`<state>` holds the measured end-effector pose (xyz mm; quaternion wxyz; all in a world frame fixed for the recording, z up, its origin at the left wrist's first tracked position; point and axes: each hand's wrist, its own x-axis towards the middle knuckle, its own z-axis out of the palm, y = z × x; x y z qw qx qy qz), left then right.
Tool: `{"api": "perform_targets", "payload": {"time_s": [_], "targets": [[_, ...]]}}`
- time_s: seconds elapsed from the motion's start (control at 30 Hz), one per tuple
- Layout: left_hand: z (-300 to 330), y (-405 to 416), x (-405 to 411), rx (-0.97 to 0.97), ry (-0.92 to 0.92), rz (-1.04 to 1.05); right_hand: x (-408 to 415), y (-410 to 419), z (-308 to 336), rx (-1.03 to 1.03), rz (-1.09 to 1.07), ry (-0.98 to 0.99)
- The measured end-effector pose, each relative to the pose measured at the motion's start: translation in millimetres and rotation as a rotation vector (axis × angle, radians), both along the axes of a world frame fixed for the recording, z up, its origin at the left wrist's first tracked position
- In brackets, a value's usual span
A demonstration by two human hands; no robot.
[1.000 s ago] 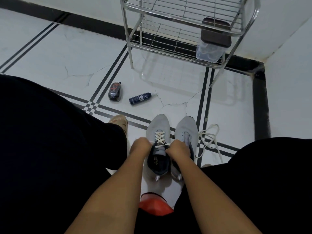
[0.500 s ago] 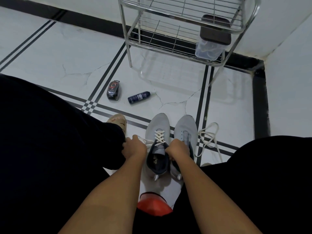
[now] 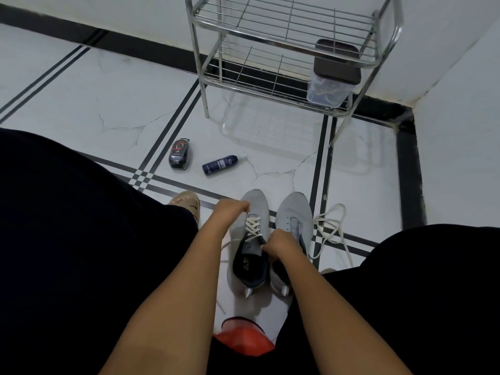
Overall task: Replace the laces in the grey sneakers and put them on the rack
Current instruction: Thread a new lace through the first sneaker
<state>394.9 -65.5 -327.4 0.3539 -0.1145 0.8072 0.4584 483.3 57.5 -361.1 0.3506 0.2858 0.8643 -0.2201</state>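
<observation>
A seated person worked on two grey sneakers standing side by side on the white tiled floor (image 3: 108,98). The left hand (image 3: 230,211) reached to the toe end of the left sneaker (image 3: 253,239), fingers curled at its cream lace (image 3: 253,226), though what they pinched could not be told. The right hand (image 3: 281,243) gripped the tongue area between the shoes. A loose lace (image 3: 328,228) lay just beside the unlaced right sneaker (image 3: 292,212). The metal rack (image 3: 284,44) stood beyond, well apart
</observation>
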Motion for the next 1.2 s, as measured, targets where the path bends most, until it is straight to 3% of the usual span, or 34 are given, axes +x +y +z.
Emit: {"api": "perform_targets", "payload": {"time_s": [0.1,0.23,0.4,0.53,0.7,0.83,0.97,1.2], "targets": [[28.9,-2.0,-13.2,0.209,0.027,-0.010,-13.1,7.5,13.5,-0.048,0.024,0.036],[46.0,0.8,-22.9,0.347,0.031,-0.037,-32.8,22.6,48.6,-0.196,-0.156,0.211],[44.7,8.8,-16.1,0.357,0.033,-0.024,-35.4,35.7,94.7,-0.653,-0.593,0.381],[42.6,13.2,-13.4,0.388,0.113,0.084,-35.0,38.5,100.0,-0.921,-0.706,0.386],[37.6,13.5,-10.7,0.374,0.162,0.145,-34.5,23.2,88.6,-0.802,-0.573,0.533],[33.9,11.6,-9.6,0.306,0.181,0.361,-34.9,28.7,81.3,-0.668,-0.532,0.532],[19.1,4.2,-8.7,0.265,0.100,0.569,-32.1,37.2,76.6,-0.498,-0.507,0.498],[-8.5,-1.4,4.9,0.144,-0.113,0.683,-37.9,32.8,66.1,-0.433,-0.570,0.452]]}}
